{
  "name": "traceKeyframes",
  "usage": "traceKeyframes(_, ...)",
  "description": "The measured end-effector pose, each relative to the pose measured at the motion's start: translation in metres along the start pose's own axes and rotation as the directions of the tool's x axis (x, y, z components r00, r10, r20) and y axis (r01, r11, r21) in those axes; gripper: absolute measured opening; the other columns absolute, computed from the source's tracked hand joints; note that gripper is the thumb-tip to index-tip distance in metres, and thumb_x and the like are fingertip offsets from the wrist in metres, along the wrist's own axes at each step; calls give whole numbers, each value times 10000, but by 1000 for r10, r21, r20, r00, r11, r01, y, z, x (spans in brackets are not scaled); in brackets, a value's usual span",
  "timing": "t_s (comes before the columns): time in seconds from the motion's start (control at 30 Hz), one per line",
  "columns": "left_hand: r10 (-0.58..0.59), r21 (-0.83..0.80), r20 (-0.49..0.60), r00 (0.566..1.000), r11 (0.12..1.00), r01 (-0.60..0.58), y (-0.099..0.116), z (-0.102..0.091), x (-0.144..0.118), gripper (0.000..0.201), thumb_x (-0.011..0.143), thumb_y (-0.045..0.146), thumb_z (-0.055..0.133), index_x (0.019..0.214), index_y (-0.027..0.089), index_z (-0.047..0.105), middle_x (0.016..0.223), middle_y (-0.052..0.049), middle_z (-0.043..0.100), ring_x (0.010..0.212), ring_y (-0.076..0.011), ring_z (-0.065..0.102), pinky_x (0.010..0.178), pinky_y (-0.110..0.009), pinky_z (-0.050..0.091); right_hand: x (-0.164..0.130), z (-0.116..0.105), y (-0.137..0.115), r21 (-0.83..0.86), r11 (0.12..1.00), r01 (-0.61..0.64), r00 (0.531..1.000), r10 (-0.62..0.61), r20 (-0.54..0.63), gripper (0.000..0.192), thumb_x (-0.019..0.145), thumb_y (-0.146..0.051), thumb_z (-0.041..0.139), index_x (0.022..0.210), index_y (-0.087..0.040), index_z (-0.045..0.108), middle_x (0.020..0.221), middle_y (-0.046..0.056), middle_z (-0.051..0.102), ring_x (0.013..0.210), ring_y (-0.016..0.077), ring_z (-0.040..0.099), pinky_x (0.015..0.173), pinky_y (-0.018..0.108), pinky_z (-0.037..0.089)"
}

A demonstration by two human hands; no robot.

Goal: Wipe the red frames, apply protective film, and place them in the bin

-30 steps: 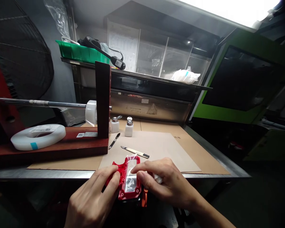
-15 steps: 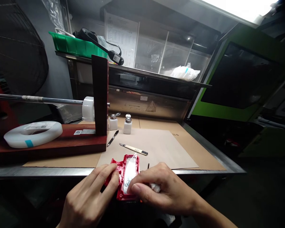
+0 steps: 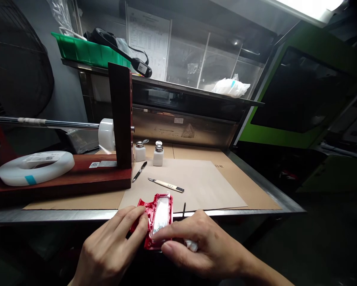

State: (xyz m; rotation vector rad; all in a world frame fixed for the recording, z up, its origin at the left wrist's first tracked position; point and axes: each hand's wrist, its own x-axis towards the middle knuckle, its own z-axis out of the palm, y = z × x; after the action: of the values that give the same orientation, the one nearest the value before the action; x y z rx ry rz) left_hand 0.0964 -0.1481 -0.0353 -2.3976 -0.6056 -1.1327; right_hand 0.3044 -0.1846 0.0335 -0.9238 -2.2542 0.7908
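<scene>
Nearest the camera, the left hand [image 3: 112, 250] gripped the left edge of a red plastic frame [image 3: 154, 220], its fingers [image 3: 136, 222] curled against the side so the part sat tilted at the front lip of the counter [image 3: 77, 215]. The right hand [image 3: 202, 248] came in from the other side — its index finger and thumb pressed on the lower end of the frame, where a clear film [image 3: 162, 212] covered the central window. A small white wad [image 3: 192, 245] was tucked under the right hand's fingers, and a thin black stick [image 3: 184, 209] stood just beyond its knuckles.

The frame lay between the two hands, held by both, over the near edge of a sheet of brown paper [image 3: 202, 186].

Farther back on the paper lay a craft knife [image 3: 166, 185], and left of it a black pen [image 3: 139, 171]. Behind those stood two white dispenser bottles [image 3: 150, 153] with metal caps, side by side.

To the left — a dark red wooden stand [image 3: 77, 178] carried a white tape roll [image 3: 35, 167] lying flat and a smaller roll [image 3: 106, 134] on a steel rod [image 3: 53, 124].

On the shelf above sat a green tray [image 3: 89, 51] and a crumpled white bag [image 3: 232, 87]; a green machine [image 3: 303, 95] stood at the right.
</scene>
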Motion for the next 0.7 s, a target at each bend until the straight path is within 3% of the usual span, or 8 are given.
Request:
traceKeyframes(0.17,-55,-19,12,998,998,55,1,2,-1,235,823,-16,519,1047,31,574,1073,-184,562,1049,-289,525,888,-382,419,1,-1,1,89,990,-108,994,108,7,301,885,-262,473,976,-99,709,665,13,594,552,67,440,534,177,367)
traceKeyframes(0.33,5,1,15,1000,1000,-5,-5,2,-3,235,819,12,528,1038,63,596,1051,-170,601,1021,-265,563,859,-331,452,-1,2,0,98,989,-108,994,106,18,276,867,-230,496,988,-98,707,664,8,589,558,65,454,546,168,376)
traceKeyframes(0.47,-271,-281,-20,962,925,255,3,3,0,192,854,133,527,990,184,652,992,-79,672,929,-191,638,803,-221,495,-3,-1,-1,-7,1000,-7,999,7,-43,273,859,-235,524,1065,-145,679,667,-8,597,527,60,441,535,171,375)
traceKeyframes(0.5,-422,-424,37,906,814,397,6,4,2,152,847,202,561,954,216,668,949,-50,691,872,-180,658,758,-201,513,-3,-3,0,-16,1000,21,995,-22,-99,284,856,-234,533,1097,-155,660,681,-9,602,527,60,443,533,171,377)
traceKeyframes(0.53,-584,-549,147,798,623,557,10,5,4,127,823,279,605,914,231,681,888,-32,707,806,-177,673,709,-193,530,-4,-5,0,-13,999,43,984,-44,-172,292,854,-230,537,1117,-162,642,690,-11,602,525,60,444,529,171,378)
traceKeyframes(0.6,-772,-648,442,458,78,757,17,7,8,243,717,422,707,824,204,699,740,-36,716,661,-185,674,602,-200,551,-5,-8,4,9,999,48,944,-42,-326,261,855,-220,539,1096,-174,629,689,-18,588,516,56,438,514,172,372)
traceKeyframes(0.67,-763,-621,631,144,-384,683,22,9,15,380,587,477,791,780,162,701,646,-53,702,572,-190,649,510,-216,549,-5,-10,9,39,999,11,899,7,-438,179,861,-230,538,1004,-183,634,677,-25,566,509,55,424,496,177,357)
traceKeyframes(0.7,-744,-625,665,60,-511,591,24,10,19,430,515,465,835,773,149,701,629,-59,699,542,-188,636,466,-218,539,-4,-10,13,52,999,-15,879,38,-476,145,861,-243,540,958,-183,630,665,-27,553,509,57,420,494,182,353)
